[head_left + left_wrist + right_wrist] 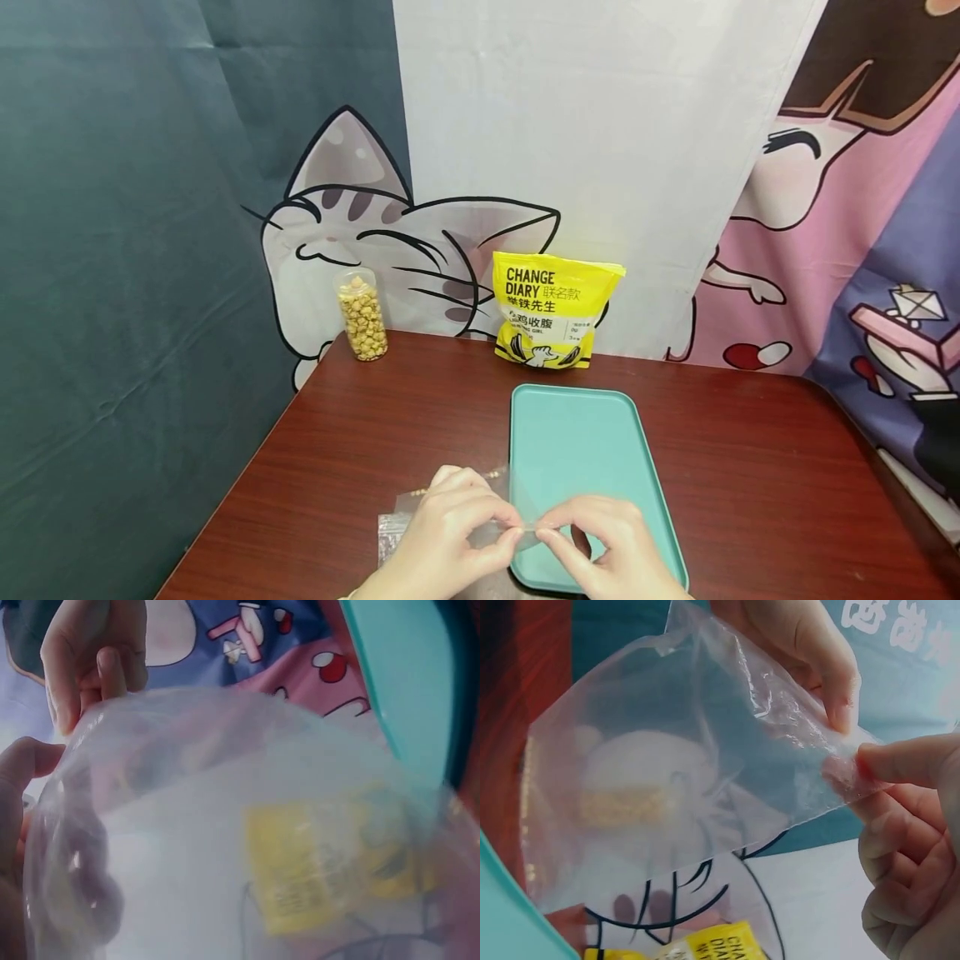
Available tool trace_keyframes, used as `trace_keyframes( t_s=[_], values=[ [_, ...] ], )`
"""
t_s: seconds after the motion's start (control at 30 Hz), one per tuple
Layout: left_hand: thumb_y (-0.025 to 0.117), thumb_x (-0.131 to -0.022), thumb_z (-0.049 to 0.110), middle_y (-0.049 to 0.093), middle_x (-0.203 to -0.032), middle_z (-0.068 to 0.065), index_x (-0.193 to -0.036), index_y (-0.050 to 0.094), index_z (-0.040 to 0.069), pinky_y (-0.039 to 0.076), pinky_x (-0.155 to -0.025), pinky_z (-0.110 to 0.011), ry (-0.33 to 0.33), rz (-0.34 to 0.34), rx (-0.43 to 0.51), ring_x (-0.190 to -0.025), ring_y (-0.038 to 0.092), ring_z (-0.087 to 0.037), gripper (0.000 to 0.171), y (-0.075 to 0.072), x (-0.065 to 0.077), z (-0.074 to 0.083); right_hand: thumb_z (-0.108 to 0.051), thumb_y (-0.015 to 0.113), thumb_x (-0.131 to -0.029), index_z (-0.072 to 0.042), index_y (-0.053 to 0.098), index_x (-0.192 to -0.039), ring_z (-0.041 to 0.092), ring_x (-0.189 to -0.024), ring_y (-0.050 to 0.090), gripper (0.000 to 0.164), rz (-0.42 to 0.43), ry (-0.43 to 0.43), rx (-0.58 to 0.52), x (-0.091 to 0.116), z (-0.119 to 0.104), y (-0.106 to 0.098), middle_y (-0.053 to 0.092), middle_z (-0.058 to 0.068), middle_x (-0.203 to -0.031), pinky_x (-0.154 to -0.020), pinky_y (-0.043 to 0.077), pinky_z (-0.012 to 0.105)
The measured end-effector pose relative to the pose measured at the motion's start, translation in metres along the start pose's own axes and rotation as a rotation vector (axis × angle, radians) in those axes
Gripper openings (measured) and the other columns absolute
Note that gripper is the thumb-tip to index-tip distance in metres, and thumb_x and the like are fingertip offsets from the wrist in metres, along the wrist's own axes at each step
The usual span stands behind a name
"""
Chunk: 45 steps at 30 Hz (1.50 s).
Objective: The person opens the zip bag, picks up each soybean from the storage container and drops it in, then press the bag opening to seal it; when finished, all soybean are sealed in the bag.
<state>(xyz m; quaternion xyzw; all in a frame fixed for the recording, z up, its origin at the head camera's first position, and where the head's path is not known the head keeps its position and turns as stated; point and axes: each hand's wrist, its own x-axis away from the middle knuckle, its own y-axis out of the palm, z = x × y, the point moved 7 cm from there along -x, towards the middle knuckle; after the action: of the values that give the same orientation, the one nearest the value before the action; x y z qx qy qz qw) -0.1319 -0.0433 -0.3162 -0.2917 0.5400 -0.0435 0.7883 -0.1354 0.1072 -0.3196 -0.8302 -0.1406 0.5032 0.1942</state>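
Both hands pinch the near edge of a clear plastic bag (652, 765), thumbs against fingertips and close together. My left hand (457, 529) is just left of the teal tray (585, 450); my right hand (607, 537) is over the tray's near end. In the right wrist view the bag spreads out thin and see-through, with small gold marks along its far edge. The left wrist view looks through the film at the yellow pouch (322, 862). More clear plastic bags (392, 529) lie on the table under and beside the left hand, partly hidden by it.
A clear tub of popcorn (362, 321) stands at the table's back left corner. The yellow pouch stands upright at the back, behind the tray. Printed cloth (600, 125) hangs behind the dark red table (390, 417) and along its left side.
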Motion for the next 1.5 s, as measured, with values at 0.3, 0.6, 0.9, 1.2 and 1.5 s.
trace_keyframes(
  t_s=[0.3, 0.6, 0.9, 1.2, 1.5],
  values=[
    [0.065, -0.086, 0.015, 0.06, -0.072, 0.015, -0.081, 0.066, 0.021, 0.037, -0.081, -0.019, 0.061, 0.003, 0.033, -0.071, 0.05, -0.001, 0.007, -0.01, -0.006, 0.006, -0.015, 0.065, -0.09, -0.011, 0.068, -0.084, -0.002, -0.054, 0.041, 0.007, 0.08, -0.122, 0.026, -0.015, -0.022, -0.012, 0.063, -0.004, -0.07, -0.052, 0.032, 0.004],
    [0.065, -0.086, 0.017, 0.059, -0.07, 0.016, -0.08, 0.066, 0.021, 0.035, -0.08, -0.02, 0.079, 0.026, 0.02, -0.07, 0.05, -0.001, 0.008, -0.015, -0.004, 0.004, -0.019, 0.062, -0.092, -0.01, 0.067, -0.082, -0.001, -0.055, 0.042, 0.014, 0.067, -0.125, 0.04, -0.019, -0.025, -0.016, 0.064, -0.003, -0.071, -0.054, 0.032, 0.003],
    [0.057, -0.091, 0.024, 0.061, -0.069, 0.017, -0.076, 0.066, 0.022, 0.031, -0.075, -0.023, 0.162, 0.093, -0.071, -0.068, 0.051, -0.004, 0.017, -0.031, -0.006, 0.012, -0.015, 0.061, -0.092, -0.009, 0.067, -0.081, -0.002, -0.055, 0.04, 0.014, 0.074, -0.219, 0.039, -0.025, -0.037, -0.022, 0.064, -0.003, -0.07, -0.054, 0.029, 0.003],
    [0.058, -0.089, 0.021, 0.061, -0.068, 0.016, -0.077, 0.066, 0.022, 0.03, -0.074, -0.024, 0.155, 0.093, -0.071, -0.068, 0.05, -0.005, 0.013, -0.038, -0.005, 0.014, -0.016, 0.061, -0.093, -0.009, 0.066, -0.08, -0.002, -0.054, 0.039, 0.016, 0.097, -0.219, 0.066, -0.026, -0.043, -0.03, 0.062, -0.004, -0.068, -0.053, 0.028, 0.003],
    [0.053, -0.092, 0.021, 0.059, -0.067, 0.016, -0.075, 0.064, 0.021, 0.029, -0.073, -0.023, 0.206, 0.095, -0.094, -0.068, 0.05, -0.005, 0.019, -0.042, -0.012, 0.02, -0.009, 0.068, -0.087, -0.01, 0.069, -0.086, -0.003, -0.056, 0.038, 0.002, 0.13, -0.226, 0.051, -0.014, -0.038, -0.045, 0.065, -0.003, -0.071, -0.052, 0.027, 0.005]
  ],
)
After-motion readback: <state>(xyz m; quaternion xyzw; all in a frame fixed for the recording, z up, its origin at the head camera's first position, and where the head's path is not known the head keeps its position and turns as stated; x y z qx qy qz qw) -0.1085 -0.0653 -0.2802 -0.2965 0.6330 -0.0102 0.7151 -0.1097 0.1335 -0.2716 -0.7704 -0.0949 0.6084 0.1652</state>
